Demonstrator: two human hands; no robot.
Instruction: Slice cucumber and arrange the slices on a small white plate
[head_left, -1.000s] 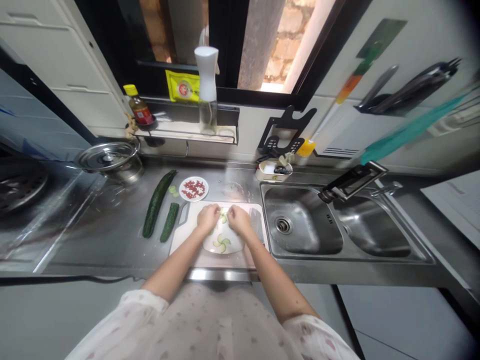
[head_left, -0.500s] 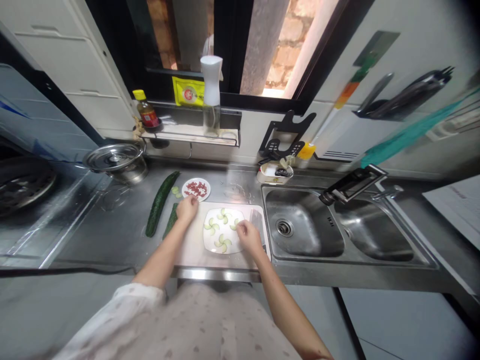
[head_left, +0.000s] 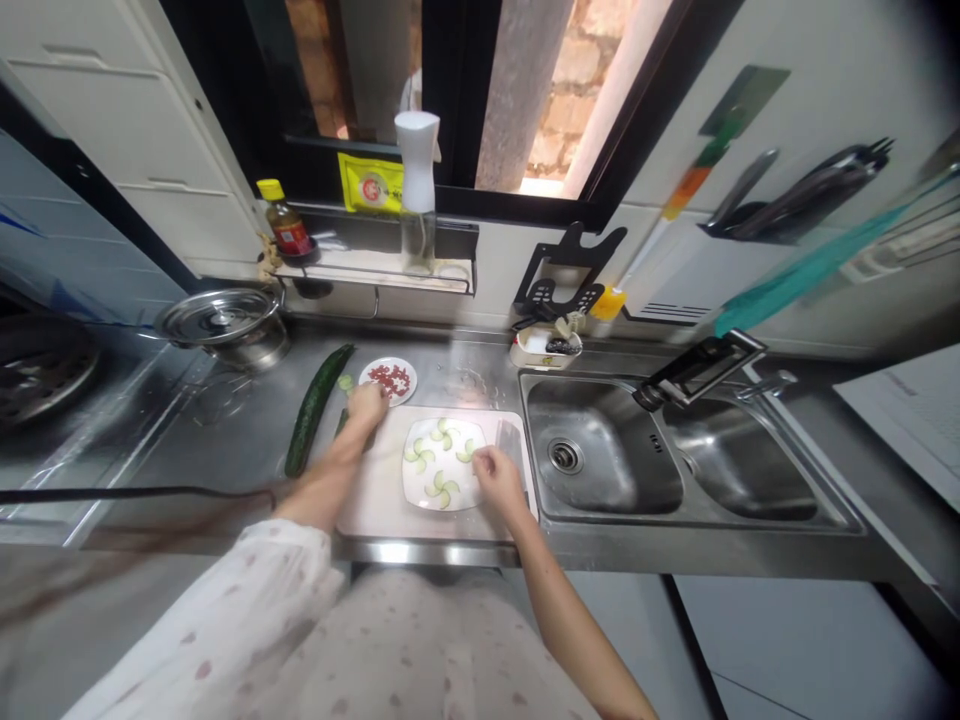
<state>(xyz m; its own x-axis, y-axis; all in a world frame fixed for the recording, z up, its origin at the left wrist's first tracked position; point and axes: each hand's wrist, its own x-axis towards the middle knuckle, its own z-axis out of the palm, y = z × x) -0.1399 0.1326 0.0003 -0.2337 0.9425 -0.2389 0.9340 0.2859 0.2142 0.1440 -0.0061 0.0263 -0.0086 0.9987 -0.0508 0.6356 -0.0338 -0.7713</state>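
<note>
At the front edge of a small white plate [head_left: 409, 393] of red bits [head_left: 390, 379], my left hand [head_left: 367, 404] has its fingers drawn together; I cannot make out what they hold. My right hand [head_left: 496, 474] is pinched closed at the right rim of a larger white plate [head_left: 444, 463], its fingertips hiding anything between them. Thin pale-green slices [head_left: 442, 490] are laid on this plate in several curved pinwheels. The plate rests on a pale cutting board [head_left: 375, 500]. My left hand and forearm partly cover a dark green cucumber piece [head_left: 343, 420].
Left of the board lies a whole cucumber [head_left: 317, 410], with small green slices [head_left: 345, 382] beside it. A lidded steel pot [head_left: 251, 335] stands farther left. A knife blade [head_left: 510, 437] shows on the board's right side. The double sink [head_left: 607, 440] adjoins on the right.
My left hand has moved a little forward, closer over the small plate's front edge. My right hand stays at the larger plate's right rim. The view has shifted slightly.
</note>
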